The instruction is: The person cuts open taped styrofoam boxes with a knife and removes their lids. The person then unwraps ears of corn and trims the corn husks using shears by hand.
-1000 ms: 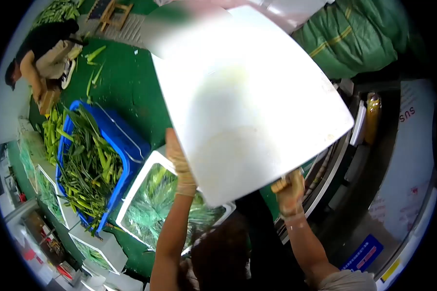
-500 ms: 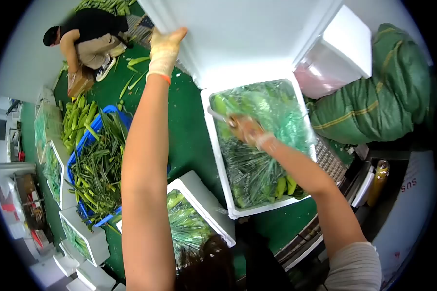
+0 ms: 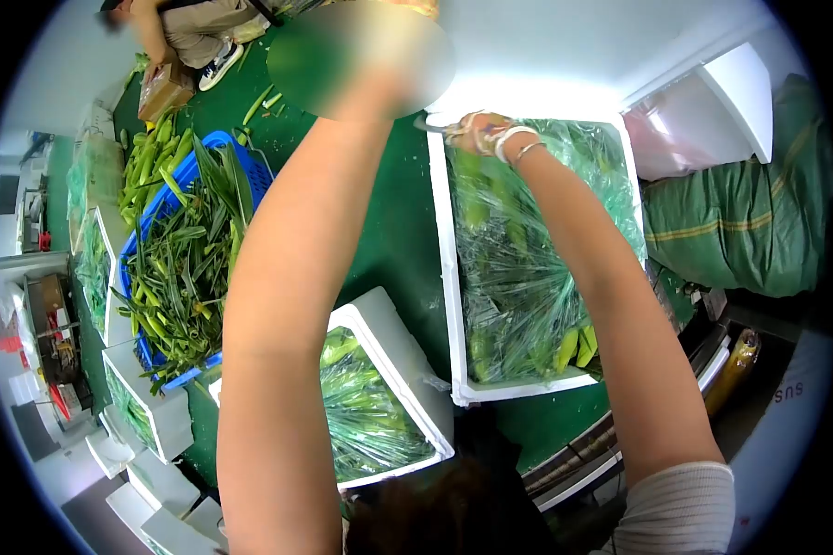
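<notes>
My left hand (image 3: 393, 42), in a pale glove, reaches up to the edge of a white foam lid (image 3: 555, 46). A blurred patch hides most of its fingers. My right hand (image 3: 481, 134), gloved and closed, is over the upper left rim of an open white foam box (image 3: 452, 287). From it juts a pale, curved thing (image 3: 428, 125) whose kind I cannot make out. Inside the box, a clear green-tinted plastic bag (image 3: 528, 250) covers green corn ears, with a few bare ears (image 3: 578, 347) showing at the near right corner.
A second foam box (image 3: 403, 347) of bagged corn stands nearer me. Left are a blue basket (image 3: 217, 139) of husks, piled corn (image 3: 148, 166) and more foam boxes. A person (image 3: 204, 32) crouches by a cardboard box (image 3: 167, 91). A green sack (image 3: 713, 227) lies right.
My right hand has moved from over the bag to the box's upper left rim, with the pale curved thing. The view has shifted; my left hand is now higher in it and blurred.
</notes>
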`<state>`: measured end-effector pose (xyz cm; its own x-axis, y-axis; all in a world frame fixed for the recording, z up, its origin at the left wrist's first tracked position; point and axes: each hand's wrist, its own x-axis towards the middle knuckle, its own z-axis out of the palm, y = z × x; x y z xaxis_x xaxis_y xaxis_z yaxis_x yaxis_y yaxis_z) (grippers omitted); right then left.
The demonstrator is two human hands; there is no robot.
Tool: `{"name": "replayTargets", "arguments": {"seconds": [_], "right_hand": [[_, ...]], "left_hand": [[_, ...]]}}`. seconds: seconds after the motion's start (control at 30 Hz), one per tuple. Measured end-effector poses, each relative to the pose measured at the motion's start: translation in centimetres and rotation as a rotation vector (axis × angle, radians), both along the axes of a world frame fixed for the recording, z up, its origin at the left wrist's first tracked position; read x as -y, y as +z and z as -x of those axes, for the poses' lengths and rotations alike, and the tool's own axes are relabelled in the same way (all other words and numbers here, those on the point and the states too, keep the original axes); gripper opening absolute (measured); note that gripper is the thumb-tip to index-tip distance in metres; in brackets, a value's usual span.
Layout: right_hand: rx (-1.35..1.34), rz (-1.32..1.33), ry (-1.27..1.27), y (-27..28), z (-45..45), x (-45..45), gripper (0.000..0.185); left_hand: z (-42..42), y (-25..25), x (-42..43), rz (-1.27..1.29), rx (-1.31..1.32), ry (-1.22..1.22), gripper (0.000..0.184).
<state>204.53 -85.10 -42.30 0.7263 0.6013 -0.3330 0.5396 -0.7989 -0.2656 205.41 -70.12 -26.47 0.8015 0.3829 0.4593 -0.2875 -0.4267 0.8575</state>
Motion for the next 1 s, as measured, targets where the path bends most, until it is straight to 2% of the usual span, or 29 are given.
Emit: {"name": "replayTargets", "arguments": {"seconds": [0.07,0.1,0.13,0.17,0.23,0.27,0.33,0.4,0.43,0.47,0.5,0.53,0.57,0.6,0.63,0.67,0.7,0.73,0.8,0.83,0.87,0.9,0.93,0.97,1.0], "right_hand": [[0.522,0.353,0.626,-4.1,-1.7,-0.5,0.034],[0.518,0.35,0.621,-6.9,-2.7,-0.4,0.034],[0.933,0.769,0.641,-10.4,-3.8,-0.1,0.031],[0.815,0.736,0.532,-9.6,-4.6,1.2,0.031],[0.41,0.412,0.066,-7.8,-5.4,7.4,0.032],[0.301,0.348,-0.145,-7.5,-6.1,12.5,0.033],[0.178,0.325,-0.474,-6.5,-6.4,24.7,0.034],[0.092,0.368,-0.728,-5.0,-4.0,37.3,0.035],[0.063,0.388,-0.813,-4.2,-1.5,42.6,0.036],[0.049,0.41,-0.854,-3.3,2.1,46.6,0.037],[0.163,0.353,-0.81,-2.9,6.9,50.9,0.037],[0.211,0.312,-0.901,-1.4,11.8,52.0,0.036],[0.132,0.281,-0.846,-0.6,16.7,53.3,0.038],[0.084,0.269,-0.775,1.3,21.8,52.5,0.033],[0.036,0.253,-0.705,3.3,27.1,51.6,0.032],[-0.013,0.234,-0.637,5.5,32.7,50.6,0.034],[-0.235,0.28,-0.672,8.0,36.6,48.9,0.036],[-0.452,0.34,-0.701,10.6,40.7,47.3,0.038],[-0.544,0.286,-0.598,12.4,42.4,43.1,0.038],[-0.576,0.221,-0.55,13.2,42.8,39.8,0.037],[-0.607,0.17,-0.5,14.6,43.5,36.0,0.037],[-0.624,0.127,-0.45,16.2,43.7,32.1,0.037],[-0.638,0.09,-0.396,17.9,44.1,28.3,0.037],[-0.64,0.063,-0.34,19.8,44.3,24.4,0.036],[-0.64,0.038,-0.288,21.7,45.0,20.5,0.036]], "left_hand": [[0.2,-0.2,0.2,-0.037,-0.079,0.079,0.051],[1.0,0.3,0.2,0.095,-0.083,-0.011,0.048],[0.9,0.0,0.2,0.084,-0.007,-0.017,0.048],[1.1,-0.2,-1.3,-0.583,0.136,0.029,0.048],[1.5,0.1,0.1,0.106,-0.129,0.035,0.05],[1.0,0.1,-0.1,0.021,-0.154,0.041,0.053],[0.1,0.9,0.6,0.165,-0.054,-0.023,0.054],[-0.2,3.0,1.2,0.18,-0.124,-0.013,0.053],[1.7,6.0,2.9,0.01,-0.265,0.161,0.06],[0.5,4.0,0.0,-0.717,-0.077,0.098,0.039],[1.4,3.5,-0.8,-1.044,0.155,0.104,0.039],[3.0,4.7,-0.8,-0.934,-0.006,0.119,0.044],[3.6,4.3,-2.0,-0.474,-0.039,0.04,0.032],[7.7,8.1,-0.4,0.355,-0.171,-0.022,0.023],[10.1,8.2,-2.0,0.679,-0.12,-0.032,0.024],[13.7,7.2,-4.7,0.789,-0.227,0.071,0.018],[19.5,5.5,-7.1,0.117,-0.427,0.132,0.02],[25.5,3.8,-9.4,-0.555,-0.54,0.304,0.024],[35.8,3.7,-9.7,0.063,-0.743,0.498,0.046],[41.3,0.2,-10.6,0.476,-0.658,0.598,0.042],[46.6,6.7,-8.1,0.379,-0.727,0.633,0.031],[51.9,7.1,-7.9,0.465,-0.684,0.716,0.03],[56.4,10.2,-7.5,0.548,-0.631,0.801,0.029],[60.0,13.3,-7.5,0.986,-0.578,1.052,0.037],[64.4,15.3,-8.2,1.116,-0.53,1.146,0.043]]}}
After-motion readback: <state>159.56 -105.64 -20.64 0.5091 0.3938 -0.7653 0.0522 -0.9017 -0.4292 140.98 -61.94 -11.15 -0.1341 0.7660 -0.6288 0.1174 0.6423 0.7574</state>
